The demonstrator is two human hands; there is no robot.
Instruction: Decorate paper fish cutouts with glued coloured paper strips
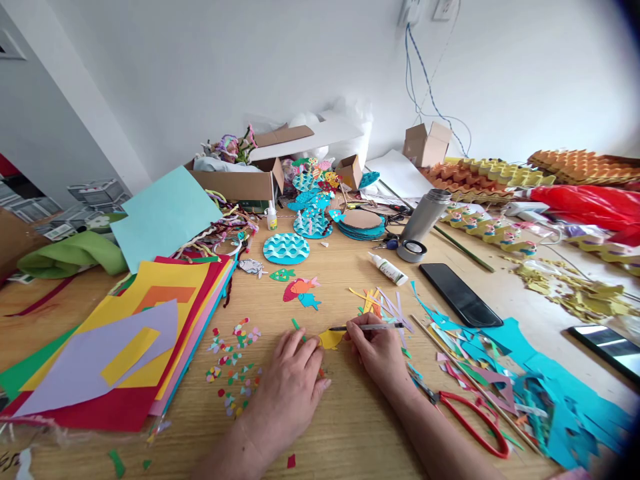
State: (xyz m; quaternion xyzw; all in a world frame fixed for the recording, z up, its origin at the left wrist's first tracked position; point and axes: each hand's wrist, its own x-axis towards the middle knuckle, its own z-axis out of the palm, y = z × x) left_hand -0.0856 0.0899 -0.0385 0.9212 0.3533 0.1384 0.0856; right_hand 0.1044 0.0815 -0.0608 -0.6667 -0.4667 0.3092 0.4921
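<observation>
My right hand is closed around a slim dark pen, whose tip meets the top of a small yellow paper fish. Resting on the table, my left hand has its fingers stretched out, the fingertips at the left end of the yellow fish. A thin green paper strip pokes out by those fingers. Farther up lie more paper fish: a green one, an orange one partly over a red one, a blue one and a grey-white one.
Coloured paper sheets are stacked at left, beside scattered paper dots. Red-handled scissors, blue scraps and a phone lie right. Behind are a glue bottle, a wavy blue disc and a metal flask.
</observation>
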